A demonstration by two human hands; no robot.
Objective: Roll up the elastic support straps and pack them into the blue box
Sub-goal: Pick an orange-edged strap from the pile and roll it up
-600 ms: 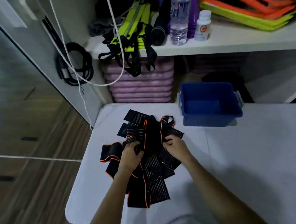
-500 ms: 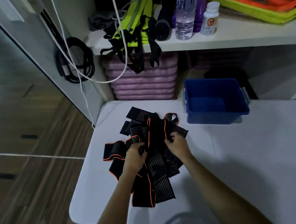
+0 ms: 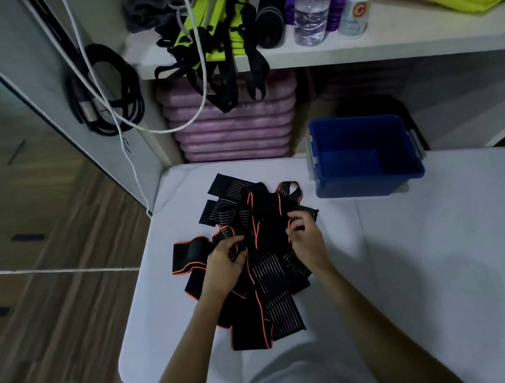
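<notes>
A: Straps (image 3: 259, 259): a loose black heap with orange edging and pale ribbing, lying on the white desk (image 3: 430, 268) just on the near-left side of the blue box (image 3: 365, 156), not touching it. None looks rolled yet, and the part of the box floor that shows is bare.

B: Handling?

A: My judgement: light, soft, stretchy, limp when lifted. The bands overlap and cross, so pulling one from the middle would drag its neighbours. Better to take a free end, such as the ribbed tabs on the box-far side of the heap, and draw it clear before rolling.

B: Hands?

A: The left hand (image 3: 225, 265) is on the heap's side away from the box, fingers (image 3: 238, 247) curled and pinching a fold of strap. The right hand (image 3: 305, 241) is on the side nearer the box, fingers bent and gripping a band near an orange edge. Both wrists rest low over the pile.

B: Change from half a second ago?

A: Little. Both hands hold the same places on the heap, and the heap's outline matches. The view has tipped slightly, so the shelf (image 3: 384, 44) sits higher in frame. No strap has lifted free.
</notes>
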